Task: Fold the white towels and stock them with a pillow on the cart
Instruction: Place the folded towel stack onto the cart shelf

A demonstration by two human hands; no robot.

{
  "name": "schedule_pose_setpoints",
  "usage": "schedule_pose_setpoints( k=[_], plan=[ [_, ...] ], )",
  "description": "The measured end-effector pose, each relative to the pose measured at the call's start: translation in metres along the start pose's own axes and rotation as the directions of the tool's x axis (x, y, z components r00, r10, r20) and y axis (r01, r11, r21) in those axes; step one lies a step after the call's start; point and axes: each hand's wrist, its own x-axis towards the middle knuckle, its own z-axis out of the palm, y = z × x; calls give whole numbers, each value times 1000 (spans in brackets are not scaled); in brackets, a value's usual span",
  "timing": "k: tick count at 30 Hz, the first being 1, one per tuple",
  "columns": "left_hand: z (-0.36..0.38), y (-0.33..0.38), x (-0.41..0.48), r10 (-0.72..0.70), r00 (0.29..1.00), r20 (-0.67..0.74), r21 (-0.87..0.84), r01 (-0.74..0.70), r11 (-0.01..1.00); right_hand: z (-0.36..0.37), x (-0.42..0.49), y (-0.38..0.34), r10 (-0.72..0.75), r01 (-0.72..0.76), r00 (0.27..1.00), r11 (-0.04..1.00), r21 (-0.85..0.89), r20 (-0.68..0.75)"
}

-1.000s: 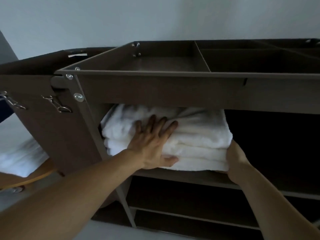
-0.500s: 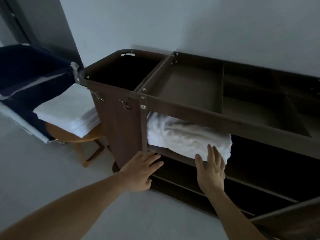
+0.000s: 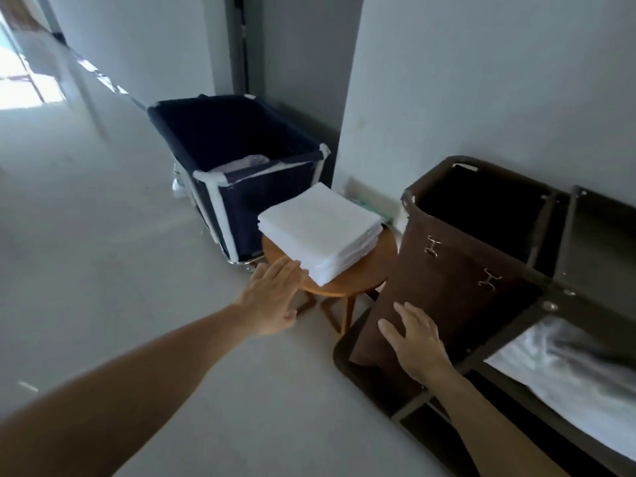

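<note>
Now the right hand (image 3: 414, 342) hovers flat, grip wide and empty, before the brown bag (image 3: 457, 270) on the cart (image 3: 550, 297); stocked towels (image 3: 564, 363) lie on the shelf to its right. Ahead and left, the left hand (image 3: 272, 297) reaches out, grip wide, fingertips just short of the folded stack (image 3: 320, 225) on the round surface (image 3: 347, 280). Likely best: slide both palms under opposite edges and lift level, so layers stay squared. Beyond the stack stands a navy bin (image 3: 241, 149).
</note>
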Motion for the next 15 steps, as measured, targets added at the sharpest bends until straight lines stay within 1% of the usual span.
schedule_pose_setpoints(
  k=[2,5,7,10,13,15],
  plan=[
    [-6,-37,10,-63,998,3,14,63,998,6,22,-35,-49,49,999,998,33,-4],
    [-5,-76,33,-51,999,-6,-13,51,999,13,59,-70,-58,60,998,995,80,-17],
    [1,-92,54,-48,999,16,-29,48,998,19,87,-81,-42,42,999,995,95,-4],
    [14,-108,98,-26,998,53,-5,26,1000,25,137,-90,7,-11,1000,990,137,25],
    [31,-129,153,4,995,96,6,-5,1000,28,198,-97,57,-58,998,975,215,11],
    [43,-148,192,-3,992,124,13,2,1000,33,245,-100,86,-84,996,961,265,1]
  ],
)
